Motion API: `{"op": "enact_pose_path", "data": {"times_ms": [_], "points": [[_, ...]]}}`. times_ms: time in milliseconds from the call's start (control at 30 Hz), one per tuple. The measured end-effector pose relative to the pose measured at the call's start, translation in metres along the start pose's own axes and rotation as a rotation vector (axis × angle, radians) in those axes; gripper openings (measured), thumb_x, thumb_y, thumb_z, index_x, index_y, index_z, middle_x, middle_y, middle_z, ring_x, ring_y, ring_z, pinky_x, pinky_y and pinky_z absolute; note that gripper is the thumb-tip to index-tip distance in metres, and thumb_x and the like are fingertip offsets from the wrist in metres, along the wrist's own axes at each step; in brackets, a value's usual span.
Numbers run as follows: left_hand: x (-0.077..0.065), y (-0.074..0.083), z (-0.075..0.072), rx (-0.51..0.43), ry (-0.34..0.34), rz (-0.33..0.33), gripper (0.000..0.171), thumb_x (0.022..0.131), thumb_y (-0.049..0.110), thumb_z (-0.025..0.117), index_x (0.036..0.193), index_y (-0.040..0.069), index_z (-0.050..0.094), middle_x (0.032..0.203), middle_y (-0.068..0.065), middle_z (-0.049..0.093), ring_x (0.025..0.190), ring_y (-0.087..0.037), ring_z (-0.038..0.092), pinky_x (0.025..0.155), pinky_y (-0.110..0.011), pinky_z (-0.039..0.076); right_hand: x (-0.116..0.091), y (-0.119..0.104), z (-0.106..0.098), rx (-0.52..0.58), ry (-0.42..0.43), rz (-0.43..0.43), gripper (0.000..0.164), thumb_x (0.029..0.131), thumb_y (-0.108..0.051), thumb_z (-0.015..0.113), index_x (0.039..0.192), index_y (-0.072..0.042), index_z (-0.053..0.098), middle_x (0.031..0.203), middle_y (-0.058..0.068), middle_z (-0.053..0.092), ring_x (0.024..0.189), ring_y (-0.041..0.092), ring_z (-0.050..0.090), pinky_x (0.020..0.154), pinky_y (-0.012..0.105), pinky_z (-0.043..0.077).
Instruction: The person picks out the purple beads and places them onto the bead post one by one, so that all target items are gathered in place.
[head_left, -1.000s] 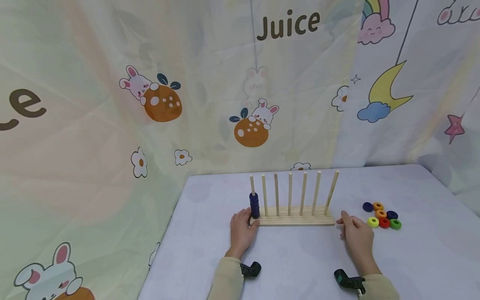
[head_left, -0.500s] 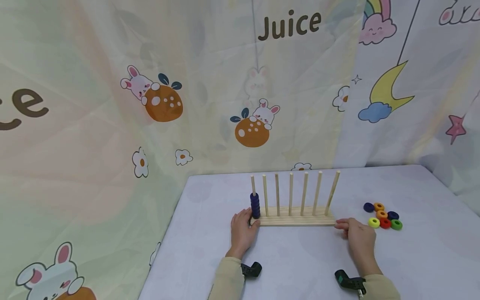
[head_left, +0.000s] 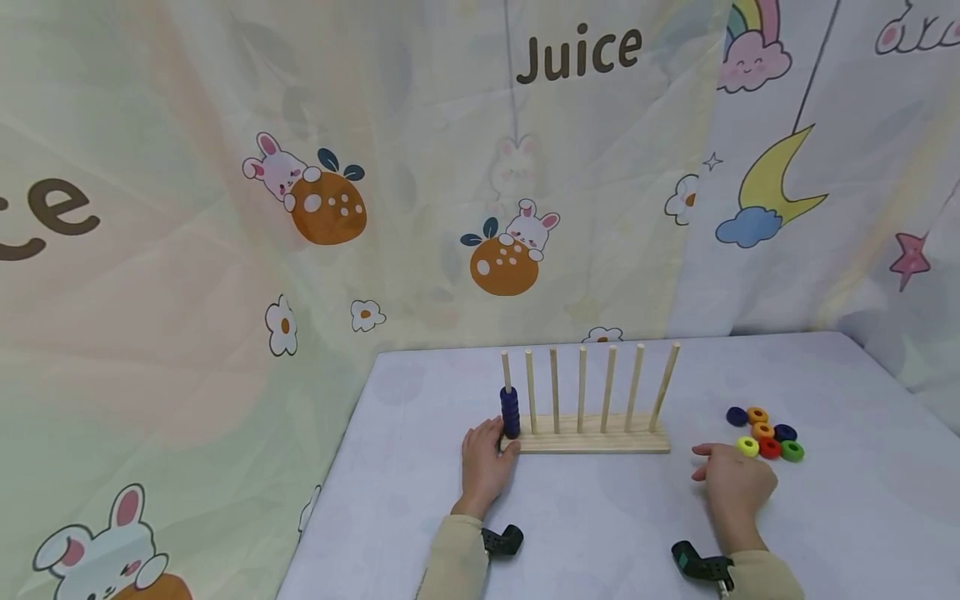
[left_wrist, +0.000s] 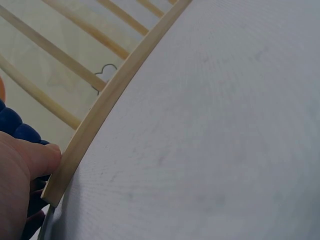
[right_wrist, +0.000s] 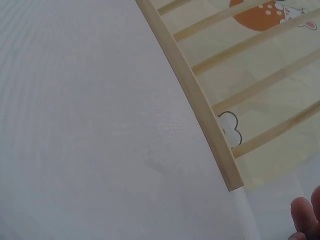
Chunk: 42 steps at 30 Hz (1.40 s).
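Observation:
A wooden peg rack (head_left: pixel 592 443) with several upright pegs stands on the table. Dark blue rings (head_left: pixel 510 412) are stacked on its leftmost peg. At the rack's left end, my left hand (head_left: pixel 486 467) grips the base; the left wrist view shows the thumb (left_wrist: pixel 42 159) against its front edge. My right hand (head_left: pixel 738 487) is off the rack's right end, near loose rings, with its fingers loosely bent and holding nothing visible. Only a few of its fingertips (right_wrist: pixel 302 214) show in the right wrist view, apart from the base.
Several loose rings lie at the right: blue (head_left: pixel 737 416), orange (head_left: pixel 757 415), yellow (head_left: pixel 747 447), red (head_left: pixel 769 448) and green (head_left: pixel 792 451). A printed curtain (head_left: pixel 420 250) hangs behind the white table (head_left: pixel 585 533).
My right hand first came to the rack's right end, then drew back to the right, away from it. The left hand and the rack have stayed in place.

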<state>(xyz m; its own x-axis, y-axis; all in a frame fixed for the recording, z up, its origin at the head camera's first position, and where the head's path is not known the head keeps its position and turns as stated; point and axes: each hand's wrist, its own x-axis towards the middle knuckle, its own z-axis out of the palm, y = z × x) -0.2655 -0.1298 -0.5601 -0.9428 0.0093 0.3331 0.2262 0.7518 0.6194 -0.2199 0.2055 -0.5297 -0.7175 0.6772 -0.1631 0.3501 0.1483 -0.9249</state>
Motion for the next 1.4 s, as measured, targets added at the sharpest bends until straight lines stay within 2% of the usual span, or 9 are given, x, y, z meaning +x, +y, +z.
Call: {"op": "enact_pose_path", "data": {"times_ms": [133,400,533,800,933,1067,1167,1267,1400], "points": [[0.0,0.0,0.0,-0.002,0.007,0.007,0.046,0.089,0.021,0.069,0.128,-0.001,0.061,0.135,-0.01,0.059,0.13,-0.03,0.049,0.114,-0.054,0.025,0.004,0.001,-0.001,0.033,0.015,0.01,0.042,0.093,-0.014,0.036,0.103,0.005,0.072,0.055,-0.002,0.064,0.049,0.021,0.053,0.039,0.031,0.036],[-0.002,0.0,-0.001,-0.002,0.012,0.016,0.046,0.088,0.021,0.069,0.128,-0.001,0.062,0.134,-0.011,0.06,0.129,-0.03,0.05,0.113,-0.054,0.026,0.019,0.009,-0.009,0.075,0.096,-0.014,0.05,0.096,-0.026,0.039,0.065,-0.006,0.072,0.058,-0.018,0.063,0.064,0.008,0.055,0.052,0.028,0.037],[-0.001,0.0,-0.002,0.0,0.013,0.015,0.046,0.088,0.021,0.069,0.128,-0.001,0.062,0.134,-0.011,0.061,0.129,-0.03,0.05,0.113,-0.054,0.026,0.022,0.009,-0.018,0.077,0.115,0.004,0.05,0.096,-0.027,0.039,0.063,-0.008,0.072,0.055,-0.024,0.059,0.061,0.011,0.051,0.053,0.03,0.032],[-0.002,0.0,-0.004,0.0,0.003,0.009,0.046,0.089,0.022,0.069,0.128,-0.001,0.062,0.135,-0.01,0.06,0.129,-0.03,0.049,0.114,-0.053,0.025,0.029,0.01,-0.037,0.048,0.135,0.026,0.048,0.094,-0.025,0.04,0.062,-0.015,0.075,0.051,-0.022,0.058,0.069,0.006,0.049,0.06,0.029,0.031],[-0.002,0.0,-0.004,-0.001,0.002,0.008,0.046,0.089,0.022,0.068,0.128,-0.001,0.062,0.135,-0.009,0.06,0.13,-0.03,0.049,0.114,-0.053,0.025,0.033,0.011,-0.046,0.041,0.133,0.045,0.05,0.095,-0.028,0.038,0.061,-0.018,0.074,0.05,-0.018,0.058,0.062,0.011,0.047,0.058,0.03,0.03],[-0.002,0.001,-0.003,-0.006,0.006,0.01,0.045,0.089,0.021,0.069,0.128,-0.001,0.062,0.135,-0.01,0.06,0.129,-0.03,0.049,0.114,-0.054,0.026,0.038,0.012,-0.053,0.046,0.182,0.022,0.052,0.096,-0.038,0.043,0.057,-0.02,0.073,0.045,-0.02,0.053,0.059,0.008,0.045,0.066,0.029,0.031],[-0.002,0.001,-0.004,-0.01,0.004,0.007,0.045,0.089,0.021,0.069,0.128,-0.001,0.062,0.135,-0.01,0.06,0.129,-0.03,0.049,0.114,-0.054,0.025,0.041,0.014,-0.056,0.059,0.223,0.003,0.047,0.095,-0.045,0.049,0.064,-0.021,0.075,0.05,-0.029,0.05,0.071,0.002,0.049,0.088,0.032,0.035],[-0.002,0.002,-0.004,-0.012,0.0,0.004,0.046,0.089,0.022,0.069,0.128,-0.001,0.062,0.135,-0.01,0.06,0.13,-0.03,0.049,0.114,-0.053,0.025,0.044,0.015,-0.059,0.074,0.235,0.015,0.041,0.094,-0.049,0.052,0.083,-0.019,0.079,0.056,-0.035,0.048,0.084,-0.002,0.049,0.103,0.04,0.034],[-0.002,0.002,-0.004,-0.008,0.001,0.002,0.046,0.089,0.022,0.069,0.128,-0.001,0.062,0.135,-0.009,0.06,0.13,-0.03,0.049,0.114,-0.053,0.025,0.047,0.016,-0.061,0.045,0.258,0.02,0.049,0.093,-0.05,0.053,0.11,-0.009,0.075,0.058,-0.035,0.045,0.079,-0.003,0.046,0.095,0.033,0.038]]}}
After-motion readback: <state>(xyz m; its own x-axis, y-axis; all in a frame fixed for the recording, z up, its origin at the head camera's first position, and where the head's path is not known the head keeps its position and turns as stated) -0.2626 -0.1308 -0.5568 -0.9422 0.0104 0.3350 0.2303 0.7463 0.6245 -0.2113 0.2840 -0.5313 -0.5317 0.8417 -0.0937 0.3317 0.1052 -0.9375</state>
